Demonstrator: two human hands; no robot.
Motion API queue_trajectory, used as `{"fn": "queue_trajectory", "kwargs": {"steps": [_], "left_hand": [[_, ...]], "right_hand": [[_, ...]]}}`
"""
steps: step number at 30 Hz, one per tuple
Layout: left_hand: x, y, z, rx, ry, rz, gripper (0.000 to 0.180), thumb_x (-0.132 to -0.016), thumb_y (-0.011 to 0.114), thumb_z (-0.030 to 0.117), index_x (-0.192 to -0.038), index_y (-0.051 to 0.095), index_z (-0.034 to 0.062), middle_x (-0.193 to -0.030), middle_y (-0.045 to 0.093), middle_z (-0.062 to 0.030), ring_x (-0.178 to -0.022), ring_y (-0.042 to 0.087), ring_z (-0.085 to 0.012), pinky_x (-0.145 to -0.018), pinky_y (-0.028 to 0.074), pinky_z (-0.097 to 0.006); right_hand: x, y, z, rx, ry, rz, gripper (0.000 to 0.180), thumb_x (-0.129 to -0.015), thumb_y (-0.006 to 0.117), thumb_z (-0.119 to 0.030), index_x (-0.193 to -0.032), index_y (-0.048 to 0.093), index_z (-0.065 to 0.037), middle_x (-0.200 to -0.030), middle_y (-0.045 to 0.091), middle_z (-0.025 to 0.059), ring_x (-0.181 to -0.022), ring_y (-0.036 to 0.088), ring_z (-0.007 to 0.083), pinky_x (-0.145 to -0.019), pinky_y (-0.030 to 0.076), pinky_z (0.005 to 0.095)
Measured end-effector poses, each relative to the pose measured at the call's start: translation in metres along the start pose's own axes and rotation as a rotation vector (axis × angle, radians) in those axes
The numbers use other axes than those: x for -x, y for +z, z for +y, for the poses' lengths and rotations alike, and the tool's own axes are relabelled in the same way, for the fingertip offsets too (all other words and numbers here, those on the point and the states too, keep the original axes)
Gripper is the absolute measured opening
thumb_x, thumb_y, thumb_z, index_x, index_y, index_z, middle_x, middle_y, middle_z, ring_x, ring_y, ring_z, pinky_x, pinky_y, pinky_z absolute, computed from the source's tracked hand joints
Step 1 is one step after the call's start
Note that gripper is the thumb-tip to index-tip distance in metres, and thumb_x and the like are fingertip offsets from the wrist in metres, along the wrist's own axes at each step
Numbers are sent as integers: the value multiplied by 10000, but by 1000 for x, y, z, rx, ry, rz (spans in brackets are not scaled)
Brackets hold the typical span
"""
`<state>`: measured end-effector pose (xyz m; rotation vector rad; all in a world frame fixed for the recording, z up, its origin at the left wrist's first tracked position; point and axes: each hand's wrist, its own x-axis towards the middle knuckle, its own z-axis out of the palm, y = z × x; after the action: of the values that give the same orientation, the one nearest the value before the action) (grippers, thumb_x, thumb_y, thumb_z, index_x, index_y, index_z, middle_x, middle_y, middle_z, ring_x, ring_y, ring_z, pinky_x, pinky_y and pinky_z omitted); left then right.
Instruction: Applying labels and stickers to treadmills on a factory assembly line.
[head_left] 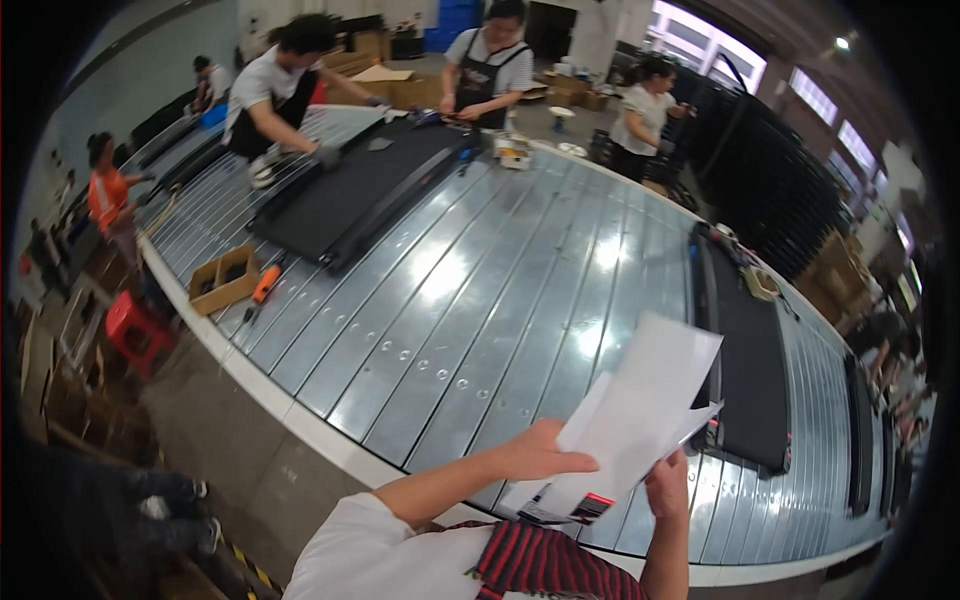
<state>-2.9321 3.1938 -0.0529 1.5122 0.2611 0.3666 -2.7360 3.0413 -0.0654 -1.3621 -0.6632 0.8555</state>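
I hold a small stack of white paper sheets (640, 405) up in front of me, above the near edge of the metal slat conveyor (470, 300). My left hand (535, 455) is closed on the sheets' lower left side, thumb laid across the front. My right hand (667, 485) pinches the lower right corner, fingers clamped from behind. The sheets are plain and blank on the side facing me, fanned slightly so several edges show, and a lower sheet has a strip of black and red print at its bottom. Just beyond the papers a flat black treadmill deck (750, 360) lies on the conveyor.
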Motion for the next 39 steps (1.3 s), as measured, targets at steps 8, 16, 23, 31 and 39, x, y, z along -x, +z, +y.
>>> {"fn": "queue_trajectory", "kwargs": {"steps": [8, 16, 23, 31, 39], "left_hand": [[7, 5, -27, -67, -63, 71, 327, -769, 636, 214, -1020, 589, 9, -931, 622, -85, -856, 562, -128, -778, 433, -268], [29, 18, -58, -42, 101, 200, 270, -778, 619, 176, -998, 600, 19, -895, 636, -76, -809, 576, -112, -738, 447, -254], [40, 28, -33, -551, 186, 296, 203, -759, 598, 163, -942, 625, 79, -778, 631, -120, -674, 612, -234, -623, 474, -288], [71, 30, -28, -833, 212, 313, 203, -717, 596, 122, -917, 612, 149, -748, 616, -55, -682, 590, -243, -568, 463, -332], [102, 35, -28, -905, 237, 328, 237, -701, 589, 93, -928, 574, 162, -760, 576, -48, -707, 561, -247, -563, 443, -363]], "right_hand": [[27, 9, -8, -71, -137, -75, 442, -729, 647, -53, -1123, 469, 39, -1006, 574, 68, -904, 550, 150, -820, 417, 285], [35, 11, 6, -66, -192, -101, 506, -717, 654, -49, -1162, 430, 41, -1026, 559, 88, -918, 533, 139, -812, 421, 276], [56, 3, -30, -11, -338, -160, 648, -626, 717, -68, -1182, 402, 36, -1041, 556, 138, -949, 540, 177, -803, 434, 292], [41, -2, -41, 982, -571, -314, 191, -780, 581, -62, -943, 582, 37, -770, 617, 90, -695, 595, 157, -692, 472, 255], [38, 29, -50, 685, -266, -733, 506, -728, 629, -9, -1198, 444, -18, -898, 638, 92, -783, 578, 115, -669, 455, 247]]}}
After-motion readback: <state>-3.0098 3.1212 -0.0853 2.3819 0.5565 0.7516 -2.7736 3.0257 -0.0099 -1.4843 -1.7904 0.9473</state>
